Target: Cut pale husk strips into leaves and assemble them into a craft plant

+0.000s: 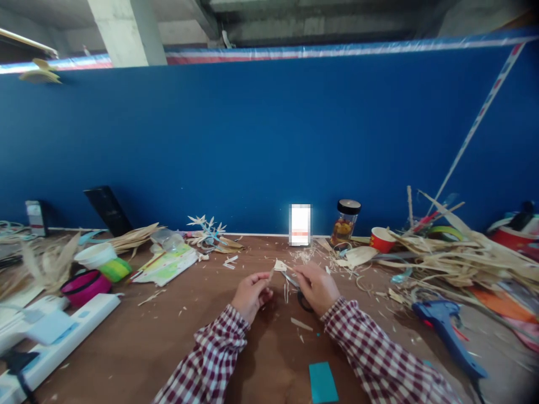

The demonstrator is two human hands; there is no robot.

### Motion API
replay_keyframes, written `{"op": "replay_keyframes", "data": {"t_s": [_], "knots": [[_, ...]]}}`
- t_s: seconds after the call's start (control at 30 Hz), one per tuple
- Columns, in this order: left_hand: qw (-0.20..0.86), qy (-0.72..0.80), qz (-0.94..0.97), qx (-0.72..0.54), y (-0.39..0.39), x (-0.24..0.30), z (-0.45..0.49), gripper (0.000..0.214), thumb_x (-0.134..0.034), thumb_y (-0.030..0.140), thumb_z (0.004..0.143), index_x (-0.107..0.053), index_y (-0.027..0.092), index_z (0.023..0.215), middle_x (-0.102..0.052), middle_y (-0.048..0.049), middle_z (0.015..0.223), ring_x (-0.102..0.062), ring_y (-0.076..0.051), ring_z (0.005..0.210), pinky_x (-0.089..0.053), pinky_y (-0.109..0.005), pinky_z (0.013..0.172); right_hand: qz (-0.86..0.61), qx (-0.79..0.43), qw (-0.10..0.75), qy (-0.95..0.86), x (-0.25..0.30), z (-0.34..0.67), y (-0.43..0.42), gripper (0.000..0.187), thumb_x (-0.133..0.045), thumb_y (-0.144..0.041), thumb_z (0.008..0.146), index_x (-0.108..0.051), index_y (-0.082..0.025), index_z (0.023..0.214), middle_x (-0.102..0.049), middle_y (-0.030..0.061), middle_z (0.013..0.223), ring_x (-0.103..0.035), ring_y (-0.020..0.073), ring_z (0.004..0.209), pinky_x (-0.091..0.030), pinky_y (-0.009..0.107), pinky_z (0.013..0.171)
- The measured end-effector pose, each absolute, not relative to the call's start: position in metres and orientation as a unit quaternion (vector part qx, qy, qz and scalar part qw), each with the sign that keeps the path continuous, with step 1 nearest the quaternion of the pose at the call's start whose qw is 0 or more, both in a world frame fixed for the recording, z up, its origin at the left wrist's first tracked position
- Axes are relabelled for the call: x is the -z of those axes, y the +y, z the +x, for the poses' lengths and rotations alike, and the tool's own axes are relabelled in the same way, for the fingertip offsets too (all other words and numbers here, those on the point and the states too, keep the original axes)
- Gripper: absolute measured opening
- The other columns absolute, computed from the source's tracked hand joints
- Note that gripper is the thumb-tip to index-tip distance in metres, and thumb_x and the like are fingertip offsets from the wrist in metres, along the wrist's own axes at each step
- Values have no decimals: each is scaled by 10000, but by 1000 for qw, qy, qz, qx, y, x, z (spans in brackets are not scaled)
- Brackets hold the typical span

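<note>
My left hand (251,294) is closed in a pinch on a small pale straw piece (278,266), held up over the brown table (177,342). My right hand (316,287) is wrapped round a pair of scissors (295,285), whose blades point left toward the straw piece. Both sleeves are red and white check. Small straw offcuts (301,324) lie on the table under and between my hands.
A heap of dried straw (446,252) and a blue glue gun (446,325) lie at the right. A glass jar (345,223) and red paper cup (382,240) stand behind. Left: white power strip (63,336), pink bowl (86,286), cups. A teal card (322,382) lies near me.
</note>
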State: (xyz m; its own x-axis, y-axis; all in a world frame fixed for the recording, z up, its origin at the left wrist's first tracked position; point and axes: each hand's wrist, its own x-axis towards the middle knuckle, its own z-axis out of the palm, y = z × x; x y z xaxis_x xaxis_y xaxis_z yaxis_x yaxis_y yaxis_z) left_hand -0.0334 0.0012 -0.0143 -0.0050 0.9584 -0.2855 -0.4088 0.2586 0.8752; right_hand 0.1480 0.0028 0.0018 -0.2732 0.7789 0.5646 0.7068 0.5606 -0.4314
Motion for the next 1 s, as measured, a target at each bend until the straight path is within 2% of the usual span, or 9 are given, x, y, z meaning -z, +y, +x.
{"op": "replay_keyframes", "data": {"t_s": [0.1, 0.27, 0.4, 0.73, 1.0], "knots": [[663, 452, 286, -523, -3, 12, -30, 157, -680, 192, 634, -596, 146, 759, -497, 49, 519, -475, -46, 450, -472, -189, 500, -450, -84, 397, -795, -8, 143, -3, 222, -401, -252, 859, -609, -213, 928, -609, 47, 826, -565, 160, 775, -437, 274, 707], [659, 447, 323, -512, -6, 13, -28, 225, -705, 253, 606, -595, 133, 762, -588, 0, 681, -495, -41, 486, -468, -183, 493, -450, -130, 395, -790, -5, 135, -7, 197, -436, -274, 846, -617, -220, 902, -626, 30, 820, -569, 158, 757, -431, 270, 692], [657, 431, 365, -499, -11, 13, -21, 229, -711, 283, 590, -603, 127, 717, -578, 11, 631, -494, -43, 495, -452, -175, 504, -457, -163, 397, -779, 1, 132, -6, 206, -502, -271, 806, -596, -208, 978, -634, 23, 792, -571, 164, 743, -431, 271, 673], [673, 459, 400, -420, -13, 17, -15, 318, -678, 403, 584, -589, 127, 714, -564, 15, 543, -450, -45, 425, -438, -208, 473, -438, -179, 387, -791, -3, 133, -7, 197, -449, -258, 841, -641, -225, 814, -616, 9, 748, -553, 147, 727, -407, 257, 666], [590, 442, 508, -445, -10, 24, -17, 233, -599, 364, 659, -576, 132, 659, -545, 28, 517, -453, -58, 387, -355, -192, 414, -448, -208, 378, -783, 4, 131, -4, 158, -502, -222, 789, -630, -207, 880, -630, 25, 844, -562, 162, 804, -422, 281, 722]]}}
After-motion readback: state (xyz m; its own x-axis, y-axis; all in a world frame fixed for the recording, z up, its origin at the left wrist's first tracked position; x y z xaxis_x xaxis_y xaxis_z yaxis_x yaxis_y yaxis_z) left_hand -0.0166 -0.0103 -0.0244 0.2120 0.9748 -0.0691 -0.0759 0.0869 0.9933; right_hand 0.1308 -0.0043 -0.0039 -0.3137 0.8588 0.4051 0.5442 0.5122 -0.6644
